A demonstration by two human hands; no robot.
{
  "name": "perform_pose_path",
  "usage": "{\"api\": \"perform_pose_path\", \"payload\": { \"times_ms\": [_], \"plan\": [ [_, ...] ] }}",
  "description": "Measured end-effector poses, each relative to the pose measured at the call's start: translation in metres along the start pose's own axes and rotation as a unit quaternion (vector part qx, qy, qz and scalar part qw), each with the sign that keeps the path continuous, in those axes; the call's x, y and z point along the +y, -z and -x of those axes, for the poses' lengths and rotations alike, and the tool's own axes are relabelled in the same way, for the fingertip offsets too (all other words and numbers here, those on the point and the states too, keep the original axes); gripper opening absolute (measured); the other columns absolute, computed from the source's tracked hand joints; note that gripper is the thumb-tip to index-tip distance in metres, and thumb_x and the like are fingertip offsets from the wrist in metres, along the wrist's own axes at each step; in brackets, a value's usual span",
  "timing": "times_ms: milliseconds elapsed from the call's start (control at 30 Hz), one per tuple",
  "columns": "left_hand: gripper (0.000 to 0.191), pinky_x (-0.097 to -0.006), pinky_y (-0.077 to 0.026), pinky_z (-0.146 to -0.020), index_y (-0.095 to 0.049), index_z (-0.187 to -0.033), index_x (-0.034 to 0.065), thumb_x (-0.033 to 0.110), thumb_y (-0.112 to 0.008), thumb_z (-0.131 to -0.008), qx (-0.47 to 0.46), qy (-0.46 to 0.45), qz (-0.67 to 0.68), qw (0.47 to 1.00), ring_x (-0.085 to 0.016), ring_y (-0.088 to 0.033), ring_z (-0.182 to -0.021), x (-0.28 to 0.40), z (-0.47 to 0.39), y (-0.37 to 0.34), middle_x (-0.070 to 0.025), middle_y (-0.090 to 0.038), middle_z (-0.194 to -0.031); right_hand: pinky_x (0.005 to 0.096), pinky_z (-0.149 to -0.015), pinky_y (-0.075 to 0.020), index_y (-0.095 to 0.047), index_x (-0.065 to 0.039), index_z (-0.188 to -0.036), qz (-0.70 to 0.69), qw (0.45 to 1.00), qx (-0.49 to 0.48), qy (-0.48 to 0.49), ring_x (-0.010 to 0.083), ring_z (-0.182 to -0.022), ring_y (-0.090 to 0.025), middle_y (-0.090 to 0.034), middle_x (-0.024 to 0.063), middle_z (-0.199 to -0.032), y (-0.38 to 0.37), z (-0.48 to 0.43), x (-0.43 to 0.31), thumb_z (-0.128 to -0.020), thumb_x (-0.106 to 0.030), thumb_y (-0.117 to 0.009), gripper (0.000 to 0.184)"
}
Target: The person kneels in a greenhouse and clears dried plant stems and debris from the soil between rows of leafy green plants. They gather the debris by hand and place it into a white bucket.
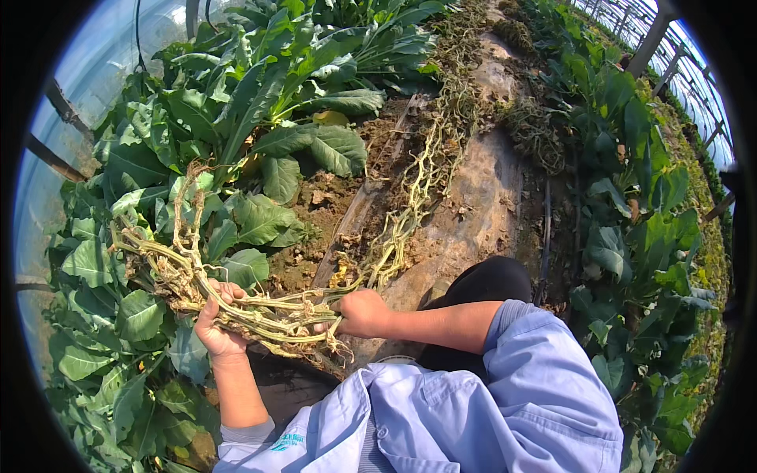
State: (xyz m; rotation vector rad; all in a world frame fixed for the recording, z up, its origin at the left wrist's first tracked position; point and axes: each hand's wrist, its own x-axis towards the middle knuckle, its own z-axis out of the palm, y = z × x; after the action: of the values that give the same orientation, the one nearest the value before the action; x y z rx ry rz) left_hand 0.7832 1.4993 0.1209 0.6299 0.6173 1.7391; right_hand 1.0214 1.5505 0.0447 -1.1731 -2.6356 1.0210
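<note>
A thick bundle of dried, pale yellow-green vines [260, 319] stretches across in front of me, its cut or root ends pointing up at the left. My left hand [222, 325] grips the bundle from below, with the thumb and fingers around the stems. Closed on the bundle's right end is my right hand [362, 313]; its fingertips are partly hidden by the stems. From near that hand, a long trail of withered vines [417, 195] runs along the ground away from me.
Large leafy green plants [230, 130] crowd the left side, next to plastic sheeting [44, 224]. Another leafy row [621, 236] lines the right. Between them lie soil-covered film [479, 195], a dark hose [546, 230] and a heap of dry vines [535, 136]. Frame posts [650, 41] stand at the upper right.
</note>
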Motion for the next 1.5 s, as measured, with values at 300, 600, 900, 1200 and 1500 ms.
{"api": "perform_pose_path", "payload": {
  "times_ms": [300,600,900,1200,1500],
  "plan": [
    [0.023,-0.0374,-0.050,-0.084,-0.065,-0.094,-0.0022,0.018,-0.061,-0.084,0.069,0.184,-0.115,0.974,-0.024,-0.063,-0.090,-0.050,-0.069,0.051,-0.0131,-0.067,-0.095,0.0421,-0.074,-0.0485,-0.064,-0.009,-0.101,0.010,0.995,-0.090,-0.038,0.0334,-0.085,-0.064,-0.066,0.0146,-0.088,-0.007,-0.026,0.055,-0.070,-0.052,-0.069,0.053],
    [0.018,-0.0333,-0.041,-0.093,-0.069,-0.094,-0.0004,0.010,-0.068,-0.079,0.064,0.174,-0.217,0.958,-0.018,-0.061,-0.096,-0.093,-0.058,0.025,-0.0074,-0.068,-0.094,0.0334,-0.088,-0.0462,-0.057,-0.002,-0.120,-0.434,0.856,-0.209,-0.188,0.0219,-0.105,-0.057,-0.061,0.0100,-0.115,0.001,-0.080,0.163,-0.070,-0.016,-0.071,0.053],
    [0.033,-0.0323,-0.051,-0.082,-0.056,-0.107,0.0021,-0.003,-0.066,-0.076,0.148,0.202,-0.238,0.939,-0.021,-0.067,-0.085,-0.085,-0.065,0.026,-0.0079,-0.065,-0.093,0.0389,-0.089,-0.0482,-0.058,-0.009,-0.112,0.092,0.936,0.042,-0.337,0.0276,-0.109,-0.056,-0.056,0.0097,-0.118,-0.005,-0.155,0.279,-0.086,-0.011,-0.050,0.028],
    [0.043,-0.0372,-0.048,-0.078,-0.059,-0.097,-0.0004,0.023,-0.074,-0.064,0.171,0.252,-0.292,0.907,-0.024,-0.060,-0.080,-0.096,-0.092,0.014,-0.0101,-0.063,-0.082,0.0429,-0.115,-0.0159,-0.025,-0.012,-0.146,0.227,0.938,-0.019,-0.263,0.0246,-0.142,-0.018,-0.015,0.0064,-0.155,-0.037,-0.248,0.328,-0.082,-0.011,-0.047,0.068],
    [0.031,-0.0350,-0.046,-0.075,-0.059,-0.091,-0.0014,0.017,-0.071,-0.070,0.130,0.292,-0.323,0.891,-0.024,-0.059,-0.079,-0.105,-0.107,0.024,-0.0123,-0.062,-0.079,0.0494,-0.114,-0.0114,-0.009,-0.017,-0.150,0.235,0.931,-0.002,-0.280,0.0270,-0.144,-0.011,-0.011,0.0055,-0.156,0.002,-0.319,0.399,-0.082,-0.016,-0.051,0.080]
  ]
}}
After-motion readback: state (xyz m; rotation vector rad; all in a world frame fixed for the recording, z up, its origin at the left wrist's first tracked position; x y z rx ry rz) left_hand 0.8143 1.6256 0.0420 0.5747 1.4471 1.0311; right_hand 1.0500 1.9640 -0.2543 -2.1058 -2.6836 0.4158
